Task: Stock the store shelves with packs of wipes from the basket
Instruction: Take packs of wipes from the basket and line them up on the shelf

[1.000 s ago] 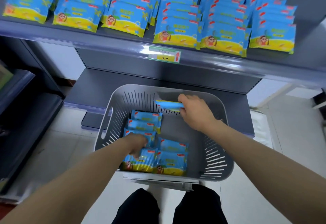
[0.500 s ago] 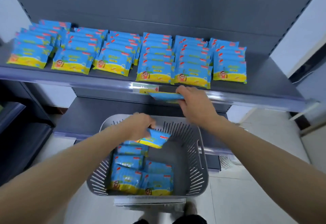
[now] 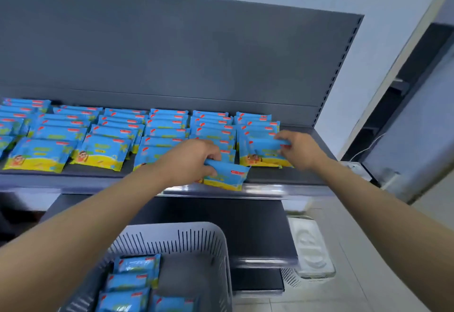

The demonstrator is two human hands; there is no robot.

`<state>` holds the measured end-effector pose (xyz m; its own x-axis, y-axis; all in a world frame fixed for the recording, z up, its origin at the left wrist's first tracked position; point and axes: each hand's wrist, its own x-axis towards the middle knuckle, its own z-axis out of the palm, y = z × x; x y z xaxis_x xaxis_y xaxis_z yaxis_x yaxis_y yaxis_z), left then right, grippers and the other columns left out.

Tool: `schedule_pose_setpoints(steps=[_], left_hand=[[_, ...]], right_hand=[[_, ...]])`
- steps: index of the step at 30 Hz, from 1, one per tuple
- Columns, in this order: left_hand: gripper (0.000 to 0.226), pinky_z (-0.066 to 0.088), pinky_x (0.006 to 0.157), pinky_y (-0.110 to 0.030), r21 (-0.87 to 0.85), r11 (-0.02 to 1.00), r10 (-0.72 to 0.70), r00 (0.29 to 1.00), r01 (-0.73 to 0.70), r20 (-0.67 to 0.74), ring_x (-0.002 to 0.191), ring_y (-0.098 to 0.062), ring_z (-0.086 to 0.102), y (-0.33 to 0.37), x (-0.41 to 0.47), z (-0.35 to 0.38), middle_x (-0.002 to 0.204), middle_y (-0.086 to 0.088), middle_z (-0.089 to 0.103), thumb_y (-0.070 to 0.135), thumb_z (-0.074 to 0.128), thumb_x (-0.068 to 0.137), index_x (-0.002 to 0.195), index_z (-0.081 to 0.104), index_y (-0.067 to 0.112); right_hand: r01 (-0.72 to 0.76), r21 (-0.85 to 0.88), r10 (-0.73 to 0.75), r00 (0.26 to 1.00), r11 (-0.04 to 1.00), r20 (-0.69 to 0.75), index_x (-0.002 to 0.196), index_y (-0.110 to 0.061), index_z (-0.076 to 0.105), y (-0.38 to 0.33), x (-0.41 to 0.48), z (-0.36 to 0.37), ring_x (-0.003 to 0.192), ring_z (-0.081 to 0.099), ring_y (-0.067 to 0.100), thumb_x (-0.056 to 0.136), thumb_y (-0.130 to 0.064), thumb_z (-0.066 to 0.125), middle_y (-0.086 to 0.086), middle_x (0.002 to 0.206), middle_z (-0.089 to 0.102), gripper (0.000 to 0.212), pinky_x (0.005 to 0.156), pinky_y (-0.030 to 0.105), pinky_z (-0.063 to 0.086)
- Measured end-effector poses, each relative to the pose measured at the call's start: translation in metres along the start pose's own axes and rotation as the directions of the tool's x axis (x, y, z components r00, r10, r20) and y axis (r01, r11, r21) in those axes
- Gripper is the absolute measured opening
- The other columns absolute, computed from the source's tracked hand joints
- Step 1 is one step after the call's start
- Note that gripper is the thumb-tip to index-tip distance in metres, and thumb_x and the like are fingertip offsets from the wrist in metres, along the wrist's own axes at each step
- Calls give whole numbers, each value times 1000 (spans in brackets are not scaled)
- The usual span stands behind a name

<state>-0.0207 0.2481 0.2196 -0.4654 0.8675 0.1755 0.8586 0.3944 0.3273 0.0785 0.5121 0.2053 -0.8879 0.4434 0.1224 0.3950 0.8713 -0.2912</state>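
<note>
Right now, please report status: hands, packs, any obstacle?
Left hand grips one pack at the shelf front edge. Right hand holds another pack on the rightmost row. Basket not empty. No obstacle seen.

No text legible. On wipe packs (image 3: 103, 154), shelf (image 3: 73, 181) at 9 to 1 o'clock, red tabs (image 3: 119, 140) w/ print, too blurred to read.

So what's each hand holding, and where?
Left hand grips one pack by its left end; right hand pinches a second pack by its right end.
</note>
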Motion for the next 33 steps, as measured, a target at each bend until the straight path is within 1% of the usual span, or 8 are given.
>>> schedule_pose_setpoints(steps=[4, 8, 14, 19, 22, 24, 30, 33], left_hand=[[19, 44, 81, -30, -7, 997, -78, 997, 78, 18, 89, -15, 54, 5, 20, 10, 97, 1, 61, 17, 69, 80, 98, 65, 12], [20, 42, 81, -27, -52, 991, -126, 992, 126, -4, 90, -11, 53, 11, 37, 15, 98, 2, 60, 15, 70, 80, 98, 66, 11], [17, 46, 81, -34, -84, 984, -158, 987, 155, -32, 88, -16, 57, 20, 63, 24, 94, 4, 61, 16, 72, 77, 93, 67, 12], [16, 46, 75, -29, -121, 977, -181, 983, 177, -26, 83, -15, 56, 32, 89, 31, 93, 4, 62, 16, 72, 78, 93, 66, 14], [16, 46, 73, -28, -130, 975, -179, 984, 180, 23, 83, -17, 57, 38, 109, 42, 92, 0, 63, 16, 72, 78, 92, 66, 12], [17, 47, 74, -29, -119, 979, -160, 985, 167, 65, 84, -19, 58, 39, 123, 53, 93, -1, 65, 17, 73, 78, 92, 66, 12], [29, 47, 84, -34, -50, 980, -183, 977, 190, 113, 98, -22, 56, 33, 158, 87, 107, -6, 61, 22, 69, 82, 109, 63, 10], [50, 36, 100, -37, 161, 971, -194, 977, 178, 90, 117, -24, 44, 27, 167, 102, 122, -6, 51, 29, 66, 83, 128, 51, 15]], right_hand=[[-2, 50, -5, 989, 999, 145, 123, -21, 59, 26, 25, 19, 112, 57, 28, 83, -17, 65, 7, 126, 59, 40, 98, 39, 45], [58, -31, -49, 972, 998, 230, 123, -23, 54, 37, 51, 34, 109, 56, 24, 81, -31, 70, 4, 123, 57, 46, 96, 39, 44], [191, -203, -159, 974, 960, 162, 115, -22, 56, 43, 89, 42, 116, 44, 27, 81, -38, 66, 4, 121, 55, 39, 93, 39, 37], [193, -138, -173, 975, 972, 143, 104, -20, 48, 45, 108, 38, 115, 41, 26, 73, -39, 74, 4, 122, 49, 44, 93, 39, 35], [180, -122, -162, 976, 976, 145, 116, -16, 47, 52, 108, 35, 118, 41, 26, 71, -43, 76, 5, 128, 46, 60, 96, 40, 35], [167, -90, -152, 977, 982, 149, 119, -16, 46, 59, 106, 33, 119, 41, 26, 72, -44, 75, 4, 129, 46, 61, 96, 41, 34], [139, 76, -144, 988, 987, 55, 125, -19, 50, 78, 95, 20, 115, 47, 26, 87, -36, 62, 5, 119, 54, 44, 98, 44, 39], [178, 66, -177, 984, 982, -28, 125, -18, 52, 76, 84, 13, 112, 48, 25, 91, -32, 57, 4, 117, 56, 38, 97, 41, 39]])
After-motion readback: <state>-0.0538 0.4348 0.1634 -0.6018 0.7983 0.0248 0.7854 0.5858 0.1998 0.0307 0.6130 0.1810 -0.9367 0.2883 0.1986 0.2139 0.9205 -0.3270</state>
